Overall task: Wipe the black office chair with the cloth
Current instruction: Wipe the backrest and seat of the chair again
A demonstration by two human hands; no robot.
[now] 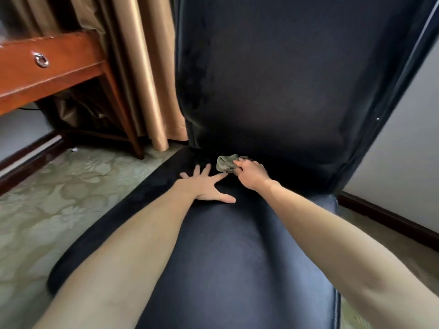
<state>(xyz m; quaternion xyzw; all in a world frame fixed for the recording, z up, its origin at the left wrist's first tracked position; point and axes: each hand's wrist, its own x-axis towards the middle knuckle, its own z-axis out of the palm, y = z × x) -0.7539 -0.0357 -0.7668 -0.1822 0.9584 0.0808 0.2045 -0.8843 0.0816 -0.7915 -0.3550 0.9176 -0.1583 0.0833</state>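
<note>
Right grip (249, 173) clamped on the crumpled cloth (225, 163) at the seat-back crease of the black office chair (237, 245); cloth partly hidden, apparently touching the seat. Left grip (206, 186) flat, fingers apart, just beside the crease.

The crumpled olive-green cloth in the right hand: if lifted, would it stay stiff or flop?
Probably floppy: the crumpled olive-green cloth bunches in soft folds where the right hand grips it. Likely light too: one hand holds the whole wad. On the smooth black office chair seat it should slide easily when pushed.
</note>
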